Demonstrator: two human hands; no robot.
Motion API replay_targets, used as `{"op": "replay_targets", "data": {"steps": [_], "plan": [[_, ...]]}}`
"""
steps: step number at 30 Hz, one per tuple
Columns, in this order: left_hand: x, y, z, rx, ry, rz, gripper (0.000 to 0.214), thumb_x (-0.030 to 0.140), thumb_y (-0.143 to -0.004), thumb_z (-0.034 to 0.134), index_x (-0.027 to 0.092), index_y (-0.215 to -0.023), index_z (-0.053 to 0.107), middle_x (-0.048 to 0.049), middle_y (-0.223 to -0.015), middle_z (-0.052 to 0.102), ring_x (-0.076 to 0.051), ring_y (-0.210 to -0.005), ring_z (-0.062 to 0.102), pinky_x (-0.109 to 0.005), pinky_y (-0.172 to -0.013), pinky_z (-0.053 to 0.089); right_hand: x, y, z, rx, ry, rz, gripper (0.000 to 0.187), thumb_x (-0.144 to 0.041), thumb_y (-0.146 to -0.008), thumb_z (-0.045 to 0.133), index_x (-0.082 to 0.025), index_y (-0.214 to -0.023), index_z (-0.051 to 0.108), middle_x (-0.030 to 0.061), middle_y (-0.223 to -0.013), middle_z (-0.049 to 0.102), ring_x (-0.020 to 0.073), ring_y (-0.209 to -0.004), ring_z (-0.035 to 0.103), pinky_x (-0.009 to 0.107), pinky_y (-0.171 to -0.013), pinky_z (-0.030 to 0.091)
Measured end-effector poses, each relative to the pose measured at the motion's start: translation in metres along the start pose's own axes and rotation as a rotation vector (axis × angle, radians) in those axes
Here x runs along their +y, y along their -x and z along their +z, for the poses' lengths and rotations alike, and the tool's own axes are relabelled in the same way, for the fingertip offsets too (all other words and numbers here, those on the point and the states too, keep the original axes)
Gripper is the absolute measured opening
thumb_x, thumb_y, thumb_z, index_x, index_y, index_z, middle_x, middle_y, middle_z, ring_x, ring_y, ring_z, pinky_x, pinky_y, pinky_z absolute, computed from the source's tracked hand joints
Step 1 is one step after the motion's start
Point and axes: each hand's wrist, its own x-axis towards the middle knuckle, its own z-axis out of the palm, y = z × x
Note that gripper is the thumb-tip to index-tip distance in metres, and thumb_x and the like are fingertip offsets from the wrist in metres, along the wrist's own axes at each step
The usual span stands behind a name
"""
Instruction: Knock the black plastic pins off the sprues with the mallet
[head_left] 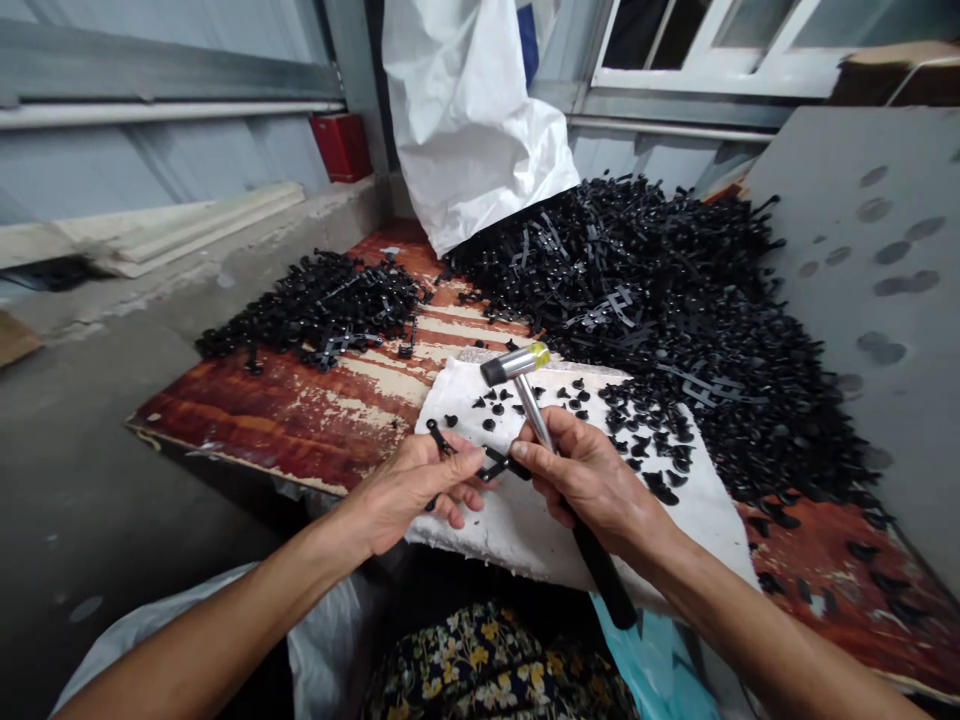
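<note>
My left hand (427, 478) is closed on a black jointed plastic part (491, 464), whose arms stick out on both sides of the fingers. In my right hand (581, 465) lies a small mallet (531, 392) with a metal shaft, a dark face, a yellow face and a black grip slanting down toward me. The right thumb and forefinger also touch the near end of the jointed part. Both hands are above a white cloth pad (517, 525). Scattered over the pad are several small black pieces (649, 440) with round bases.
A large heap of black parts (675, 290) covers the right and back of the worn red board (352, 400). On the left sits a smaller heap (322, 305). A white sack (472, 120) hangs behind, and a grey panel (862, 300) stands at the right.
</note>
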Motion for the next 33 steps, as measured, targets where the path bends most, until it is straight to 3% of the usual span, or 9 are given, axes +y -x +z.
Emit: {"op": "replay_targets", "data": {"steps": [3,10,15,22,33], "plan": [[0.005,-0.003,0.003,-0.061,0.067,-0.057,0.049,0.045,-0.057,0.083,0.016,-0.081,0.051,-0.0044,-0.07,0.068,-0.007,-0.045,0.053,-0.018,-0.039,0.039,0.0,-0.002,0.005,-0.022,0.021,-0.001,0.021,-0.037,-0.076,0.064,-0.022,-0.072,0.049,-0.0116,-0.047,0.04,0.0046,-0.032,0.029,0.017,-0.029,0.024],[0.013,-0.025,-0.002,0.155,0.039,0.012,0.019,0.021,-0.076,0.068,0.015,-0.075,0.05,-0.0036,-0.063,0.069,0.001,-0.03,0.031,-0.012,-0.031,0.018,0.005,0.016,-0.007,0.076,0.01,0.036,0.026,-0.046,-0.084,0.06,-0.022,-0.086,0.053,-0.0103,-0.047,0.044,0.0067,-0.035,0.034,0.017,-0.033,0.024],[0.016,-0.041,0.0,0.295,-0.07,0.044,0.016,0.015,-0.084,0.061,0.015,-0.073,0.049,-0.0016,-0.055,0.065,0.0,-0.029,0.034,-0.014,-0.031,0.017,0.028,0.038,-0.012,0.111,-0.135,0.116,0.035,-0.055,-0.082,0.061,-0.022,-0.088,0.053,-0.0095,-0.05,0.044,0.0067,-0.036,0.032,0.017,-0.033,0.027],[0.019,-0.042,0.004,0.325,-0.107,-0.005,0.019,0.011,-0.086,0.06,0.015,-0.071,0.049,-0.0009,-0.053,0.064,0.0,-0.029,0.034,-0.012,-0.031,0.017,0.042,0.039,-0.013,0.158,-0.274,0.134,0.038,-0.052,-0.075,0.07,-0.02,-0.09,0.056,-0.0046,-0.068,0.054,0.0055,-0.041,0.036,0.017,-0.03,0.031],[0.016,-0.045,0.002,0.3,-0.139,0.031,0.021,0.013,-0.087,0.06,0.015,-0.071,0.048,-0.0022,-0.055,0.066,0.0,-0.031,0.036,-0.011,-0.031,0.02,0.039,0.041,-0.013,0.149,-0.279,0.138,0.038,-0.051,-0.074,0.07,-0.019,-0.09,0.058,-0.0053,-0.066,0.054,0.0039,-0.038,0.037,0.015,-0.03,0.031]]}}
